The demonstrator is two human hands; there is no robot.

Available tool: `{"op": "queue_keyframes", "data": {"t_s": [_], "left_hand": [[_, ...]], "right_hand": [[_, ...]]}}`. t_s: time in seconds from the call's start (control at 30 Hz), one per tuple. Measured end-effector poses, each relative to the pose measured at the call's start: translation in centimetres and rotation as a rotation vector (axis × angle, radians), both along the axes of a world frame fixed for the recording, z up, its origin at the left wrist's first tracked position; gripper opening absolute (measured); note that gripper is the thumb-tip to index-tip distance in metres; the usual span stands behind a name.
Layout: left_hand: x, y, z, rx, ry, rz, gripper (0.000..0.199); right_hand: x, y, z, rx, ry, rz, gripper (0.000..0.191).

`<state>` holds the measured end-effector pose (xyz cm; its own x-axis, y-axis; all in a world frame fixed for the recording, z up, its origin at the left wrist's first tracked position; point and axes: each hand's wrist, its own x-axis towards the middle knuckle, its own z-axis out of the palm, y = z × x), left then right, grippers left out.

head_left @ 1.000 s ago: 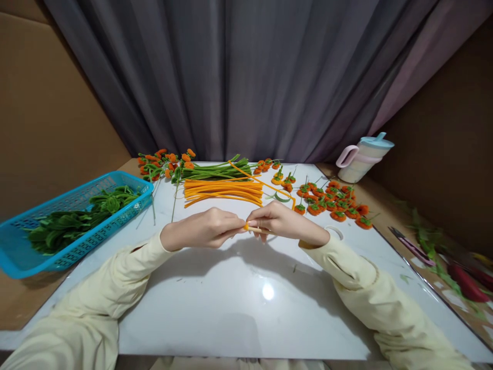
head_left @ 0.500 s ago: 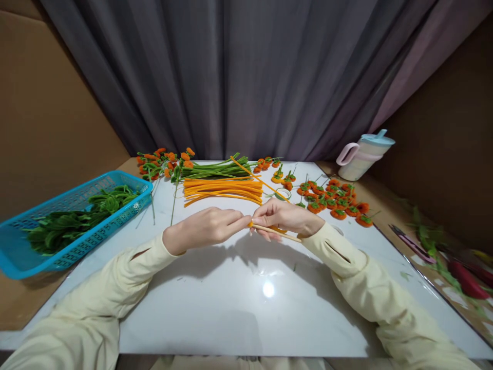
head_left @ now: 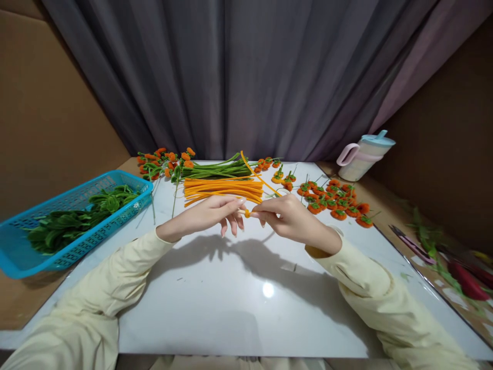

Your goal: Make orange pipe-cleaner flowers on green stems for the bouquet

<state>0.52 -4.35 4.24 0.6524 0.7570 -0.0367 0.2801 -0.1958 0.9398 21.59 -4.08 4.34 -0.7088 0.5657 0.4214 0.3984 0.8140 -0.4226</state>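
Observation:
My left hand is closed between thumb and forefinger on a thin wooden stick, with its other fingers hanging loose. Most of the stick is hidden by that hand. A small coil of orange pipe cleaner sits around the stick between my hands. My right hand pinches the pipe cleaner right beside the coil. Behind that hand, a long orange length slants up and to the left. Beyond my hands lie a bundle of orange pipe cleaners and a bundle of green pipe cleaners.
A blue basket with green leaf pieces stands at left. Orange flowers with stems lie at the back left. Several orange and green pieces are at right. A lidded cup and pliers are on the right side.
The stick has passed from my right hand to my left. My right hand has turned over and pinches the pipe cleaner by the coil. The long orange end has swung slightly right.

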Motion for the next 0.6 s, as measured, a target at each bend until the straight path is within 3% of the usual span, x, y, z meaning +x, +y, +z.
{"op": "queue_keyframes", "data": {"t_s": [0.1, 0.27, 0.6], "left_hand": [[0.3, -0.3, 0.0, -0.114, -0.004, -0.022, 0.048], [0.9, -1.0, -0.2, -0.104, -0.052, 0.004, 0.045], [0.5, -1.2, -0.4, 0.317, 0.123, 0.062, 0.041]], "right_hand": [[-0.1, -0.2, -0.7, 0.16, -0.031, -0.029, 0.025], [-0.3, -0.3, -1.4, 0.283, -0.071, -0.078, 0.023], [0.4, 0.1, 0.0, 0.249, -0.222, 0.034, 0.035]]}}
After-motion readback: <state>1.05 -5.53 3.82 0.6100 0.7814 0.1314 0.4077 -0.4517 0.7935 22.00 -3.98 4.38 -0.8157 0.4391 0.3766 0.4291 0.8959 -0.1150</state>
